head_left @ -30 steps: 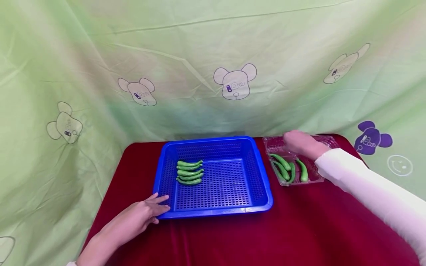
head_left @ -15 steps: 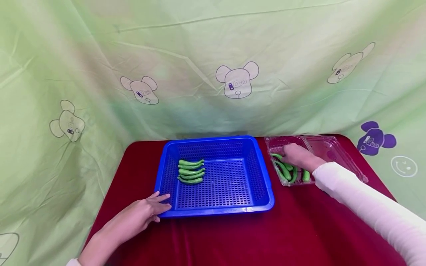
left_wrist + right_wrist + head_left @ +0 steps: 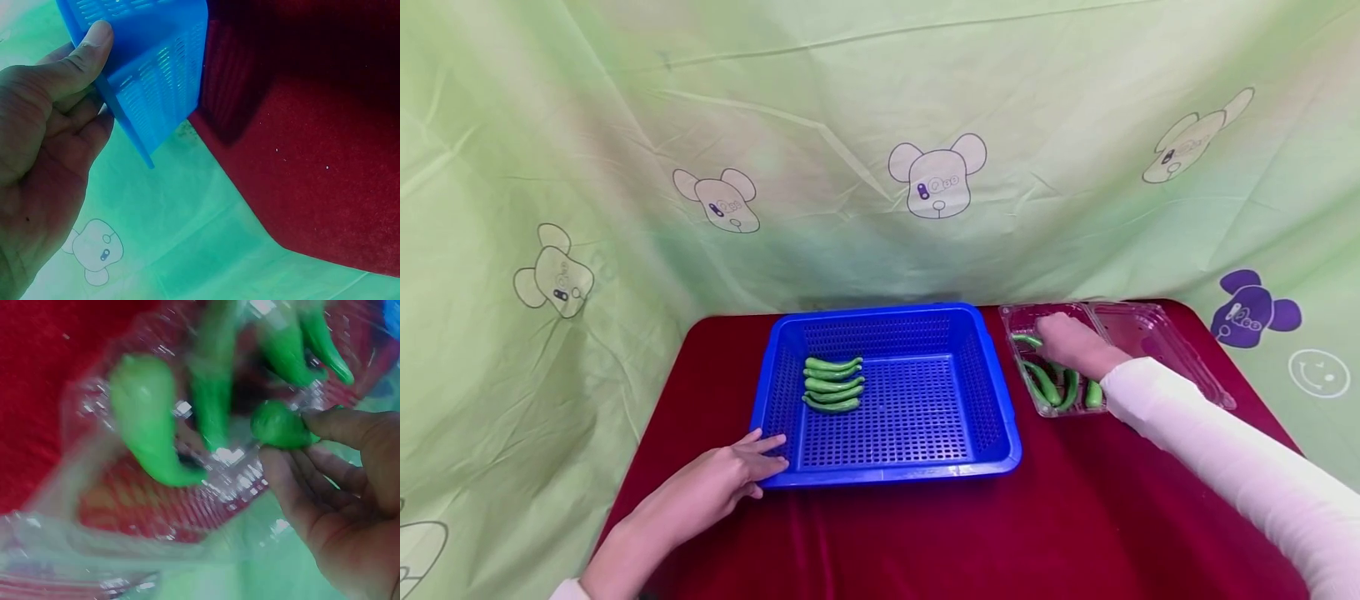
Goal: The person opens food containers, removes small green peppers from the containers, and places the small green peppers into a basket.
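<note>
In the head view my left hand (image 3: 726,479) is at the near left corner of a blue plastic basket (image 3: 895,475). The left wrist view shows its thumb over the basket's rim (image 3: 128,128) and fingers on the other side, gripping it. Several green peppers (image 3: 833,387) lie side by side at the left of the basket floor. My right hand (image 3: 1071,343) reaches into a clear plastic container (image 3: 1097,408). Between thumb and fingers it pinches a green pepper (image 3: 278,425), partly hidden by the hand from above. Other loose peppers (image 3: 147,412) lie beside it in the container.
The container's clear lid (image 3: 1180,358) lies folded back to the right. A dark red cloth (image 3: 910,542) covers the table. Behind and at the sides hangs a pale green curtain (image 3: 820,150) with printed mouse heads.
My right hand has come down from the back of the container onto the peppers and now pinches one, shifting it. The left hand stays on the basket rim. The head view has shifted slightly.
</note>
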Action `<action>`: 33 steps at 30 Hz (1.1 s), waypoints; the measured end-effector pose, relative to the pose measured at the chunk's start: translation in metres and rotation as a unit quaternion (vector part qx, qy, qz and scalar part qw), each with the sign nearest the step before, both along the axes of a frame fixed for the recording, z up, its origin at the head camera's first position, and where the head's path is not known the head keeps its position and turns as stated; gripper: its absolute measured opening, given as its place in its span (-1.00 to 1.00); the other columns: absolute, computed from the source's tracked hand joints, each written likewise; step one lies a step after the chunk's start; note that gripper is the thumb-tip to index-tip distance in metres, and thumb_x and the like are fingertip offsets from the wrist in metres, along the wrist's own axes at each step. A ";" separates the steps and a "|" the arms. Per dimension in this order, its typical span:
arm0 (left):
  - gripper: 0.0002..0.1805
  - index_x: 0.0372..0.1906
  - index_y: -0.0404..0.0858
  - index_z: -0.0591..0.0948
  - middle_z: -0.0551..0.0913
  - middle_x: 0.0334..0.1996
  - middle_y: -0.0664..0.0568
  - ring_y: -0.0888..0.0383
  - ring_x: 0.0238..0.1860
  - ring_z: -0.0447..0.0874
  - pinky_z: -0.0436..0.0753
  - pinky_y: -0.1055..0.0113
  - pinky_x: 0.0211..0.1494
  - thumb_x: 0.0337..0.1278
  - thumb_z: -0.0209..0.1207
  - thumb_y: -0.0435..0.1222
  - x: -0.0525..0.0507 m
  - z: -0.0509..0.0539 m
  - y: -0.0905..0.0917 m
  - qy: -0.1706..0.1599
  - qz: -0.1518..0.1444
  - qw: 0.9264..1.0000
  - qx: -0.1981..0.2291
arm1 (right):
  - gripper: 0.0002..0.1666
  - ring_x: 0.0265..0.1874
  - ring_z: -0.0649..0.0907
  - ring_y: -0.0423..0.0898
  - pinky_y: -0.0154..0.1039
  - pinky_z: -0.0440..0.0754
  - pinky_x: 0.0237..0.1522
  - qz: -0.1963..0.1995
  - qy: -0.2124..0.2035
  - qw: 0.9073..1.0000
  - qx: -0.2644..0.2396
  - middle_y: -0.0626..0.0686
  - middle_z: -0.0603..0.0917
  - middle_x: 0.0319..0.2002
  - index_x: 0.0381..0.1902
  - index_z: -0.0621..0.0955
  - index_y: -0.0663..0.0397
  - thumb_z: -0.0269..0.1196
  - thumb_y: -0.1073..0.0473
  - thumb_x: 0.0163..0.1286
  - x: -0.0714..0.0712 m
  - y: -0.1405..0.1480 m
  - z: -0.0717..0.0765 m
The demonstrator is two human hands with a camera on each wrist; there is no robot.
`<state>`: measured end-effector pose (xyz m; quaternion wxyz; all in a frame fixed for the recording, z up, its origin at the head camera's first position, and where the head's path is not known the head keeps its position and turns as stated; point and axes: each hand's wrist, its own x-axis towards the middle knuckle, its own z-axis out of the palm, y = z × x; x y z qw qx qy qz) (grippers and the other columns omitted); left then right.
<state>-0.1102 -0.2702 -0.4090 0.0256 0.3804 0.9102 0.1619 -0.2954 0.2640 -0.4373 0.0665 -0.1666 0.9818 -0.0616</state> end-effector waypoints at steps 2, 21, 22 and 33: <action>-0.44 0.09 -0.29 0.76 0.79 0.07 -0.12 -0.26 0.29 0.62 0.66 -0.09 0.24 -0.12 0.36 -0.70 -0.001 0.001 0.000 -0.006 0.000 1.000 0.000 | -0.81 -0.50 0.67 0.11 0.17 0.71 -0.38 -0.012 0.017 1.000 0.001 0.14 0.61 -0.55 -0.55 0.52 0.17 0.30 0.34 0.22 -0.004 -0.001 0.010; -0.44 0.06 -0.31 0.77 0.79 0.04 -0.12 -0.24 0.27 0.64 0.66 -0.07 0.23 -0.16 0.36 -0.72 0.001 -0.001 0.000 0.008 0.002 1.000 0.011 | -0.65 -0.09 0.71 0.12 0.05 0.77 0.00 0.077 0.068 0.991 -0.090 0.19 0.70 -0.02 0.07 0.66 0.22 0.36 0.29 0.32 -0.009 -0.125 0.093; -0.44 0.06 -0.31 0.77 0.80 0.03 -0.10 -0.22 0.27 0.64 0.66 -0.07 0.24 -0.16 0.35 -0.72 0.002 -0.002 0.000 0.010 0.004 1.000 0.010 | -0.63 -0.08 0.72 0.12 0.05 0.78 0.02 0.091 0.062 0.990 -0.083 0.18 0.70 -0.02 0.08 0.66 0.22 0.37 0.28 0.32 -0.008 -0.134 0.092; -0.46 0.08 -0.31 0.76 0.80 0.05 -0.09 -0.20 0.29 0.64 0.64 -0.11 0.27 -0.11 0.34 -0.70 -0.002 0.001 0.003 0.009 0.003 1.000 -0.001 | -0.87 -0.28 0.78 0.14 0.10 0.81 -0.29 0.180 0.100 0.977 0.057 0.16 0.76 -0.28 -0.29 0.66 0.14 0.25 0.42 0.25 0.003 -0.212 0.043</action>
